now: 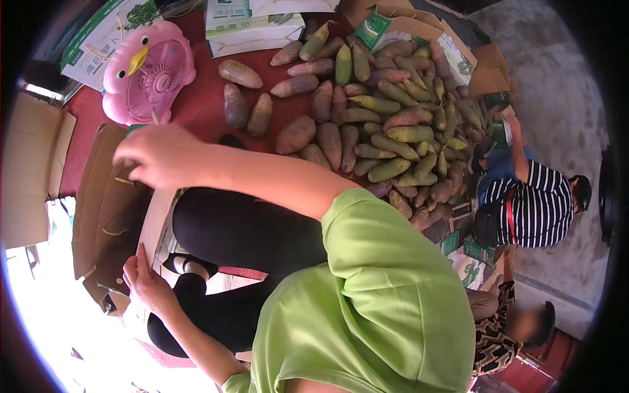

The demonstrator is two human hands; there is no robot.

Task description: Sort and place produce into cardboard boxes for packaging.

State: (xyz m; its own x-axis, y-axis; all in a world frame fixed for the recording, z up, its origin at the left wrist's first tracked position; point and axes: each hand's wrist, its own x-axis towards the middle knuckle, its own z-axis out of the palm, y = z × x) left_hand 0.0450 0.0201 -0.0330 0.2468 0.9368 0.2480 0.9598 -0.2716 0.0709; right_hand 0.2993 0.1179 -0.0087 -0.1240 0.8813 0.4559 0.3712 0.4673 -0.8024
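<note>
My left hand [149, 287] pinches the edge of an open cardboard box [98, 216], at the side nearest my legs. Above that box's far end hangs my right hand [157, 157], with its fingers bent downward and smeared by motion. Whether anything is in those fingers I cannot make out. Yellow cords show on the box's side, and its inside is mostly hidden. Past my right hand sits a pink plastic basket [152, 75] with a bird's face on its rim.
A large heap of green and reddish-brown radishes [400, 124] lies on a red surface [190, 39] to the right. White-and-green cartons [255, 29] stand behind. A person in a striped shirt [537, 203] and another in a patterned top [495, 334] are beyond the heap.
</note>
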